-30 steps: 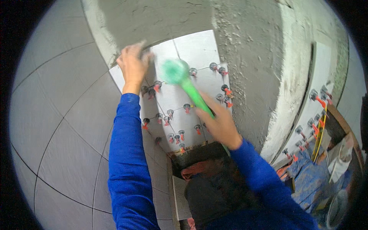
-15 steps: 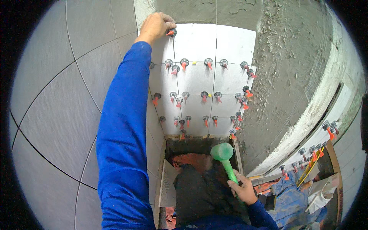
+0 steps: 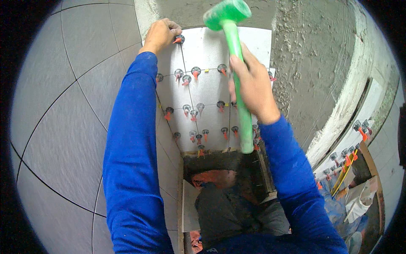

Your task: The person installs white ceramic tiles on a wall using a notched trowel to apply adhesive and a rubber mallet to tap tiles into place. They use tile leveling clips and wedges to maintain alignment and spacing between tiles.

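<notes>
My left hand (image 3: pixel 160 36) is raised at the top left of the white tiles (image 3: pixel 211 46). Its fingers are pinched at a black tile leveling clip (image 3: pixel 179 39) with a red handle, at the upper tile joint. My right hand (image 3: pixel 253 84) grips the handle of a green rubber mallet (image 3: pixel 228 13). The mallet head is up, in front of the top tile edge, and its handle hangs down before the tiles. Several more red-handled clips (image 3: pixel 196 72) sit along the joints; my right hand and forearm hide some of them.
Large grey tiles (image 3: pixel 59 127) cover the left wall. Rough wet mortar (image 3: pixel 304 63) coats the wall to the right. Farther right stands a tiled strip with several clips (image 3: pixel 347 158), near a yellow level (image 3: pixel 342 178) and a white bag (image 3: pixel 357 201). A dark recess (image 3: pixel 211 161) lies below the tiles.
My right hand has lifted the green mallet from low beside my legs up to the top of the tiles. My left hand stays at the same clip.
</notes>
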Demonstrator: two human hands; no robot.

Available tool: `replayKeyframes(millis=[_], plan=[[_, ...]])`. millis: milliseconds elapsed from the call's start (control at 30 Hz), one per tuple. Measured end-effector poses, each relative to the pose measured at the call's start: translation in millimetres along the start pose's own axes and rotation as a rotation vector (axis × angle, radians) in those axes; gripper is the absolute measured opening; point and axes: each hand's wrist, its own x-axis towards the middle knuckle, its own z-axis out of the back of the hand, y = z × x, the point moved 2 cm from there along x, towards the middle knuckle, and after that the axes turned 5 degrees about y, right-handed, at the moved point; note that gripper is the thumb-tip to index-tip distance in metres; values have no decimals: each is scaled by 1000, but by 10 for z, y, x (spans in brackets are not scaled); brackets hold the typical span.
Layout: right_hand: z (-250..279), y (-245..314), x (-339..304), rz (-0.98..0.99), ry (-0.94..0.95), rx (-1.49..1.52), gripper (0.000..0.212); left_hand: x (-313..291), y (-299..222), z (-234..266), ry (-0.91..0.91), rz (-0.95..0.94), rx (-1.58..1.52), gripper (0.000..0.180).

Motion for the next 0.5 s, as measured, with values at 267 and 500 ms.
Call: replayKeyframes(millis=[267,500], plan=[[-1,91,766,-38,218,-51,53,-7,76,-45,-35,-73,4,23],[151,501,1209,-148,400,-247,29,-218,128,-102,-283,3,-106,25]])
